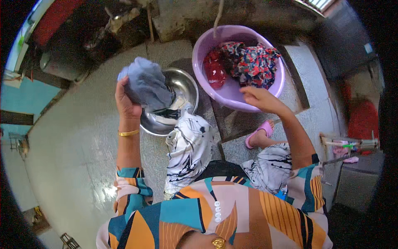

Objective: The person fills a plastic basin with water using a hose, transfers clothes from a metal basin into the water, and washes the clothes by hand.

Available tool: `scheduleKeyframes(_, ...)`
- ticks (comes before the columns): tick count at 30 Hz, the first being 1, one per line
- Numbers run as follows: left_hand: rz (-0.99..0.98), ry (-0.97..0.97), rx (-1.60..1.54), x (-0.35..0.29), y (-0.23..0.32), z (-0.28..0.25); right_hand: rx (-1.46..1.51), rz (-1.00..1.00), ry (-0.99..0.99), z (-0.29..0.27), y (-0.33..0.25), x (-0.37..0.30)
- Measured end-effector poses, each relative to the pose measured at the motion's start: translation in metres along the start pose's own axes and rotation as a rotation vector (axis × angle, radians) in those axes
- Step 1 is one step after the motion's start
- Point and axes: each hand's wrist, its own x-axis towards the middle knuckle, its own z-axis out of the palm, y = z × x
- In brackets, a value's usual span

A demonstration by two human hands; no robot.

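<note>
My left hand [125, 99] is closed on the side of a bunched blue-grey cloth [147, 85], lifted over the left part of a steel basin [188, 83]. Dark and pale fabric shows in the basin under the cloth; what it is I cannot make out. Over the near rim of a purple plastic tub [202, 85], my right hand [262, 99] reaches with its fingers partly stretched out and nothing visible in them. Inside that tub lie a patterned red, black and white garment [257, 62] and a red cloth with white marks [214, 70].
My legs in white and black patterned trousers [186, 145] frame the near side, with a pink slipper [267, 128] on my right foot. Wet grey tiles [78, 145] spread leftward. A dark channel [296, 76] in the floor runs beside the tub, and a low wall [178, 20] stands behind.
</note>
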Motion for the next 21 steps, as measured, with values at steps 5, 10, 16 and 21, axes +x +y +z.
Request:
scheduleKeyframes(5,-0.09,-0.458,-0.123,-0.048,-0.002,0.12,0.85,-0.191,0.175,-0.009,-0.058,-0.006)
scheduleKeyframes(10,-0.172,-0.728,0.257,-0.06,-0.065,0.179,1.134,-0.321,0.413,-0.02,-0.043,0.0)
scheduleKeyframes(16,-0.454,-0.33,0.056,-0.058,-0.063,0.185,1.886,-0.13,0.543,-0.077,0.031,-0.027)
scheduleKeyframes(21,-0.338,-1.166,-0.395,0.038,-0.038,0.114,1.887,-0.951,0.7,-0.129,0.091,-0.094)
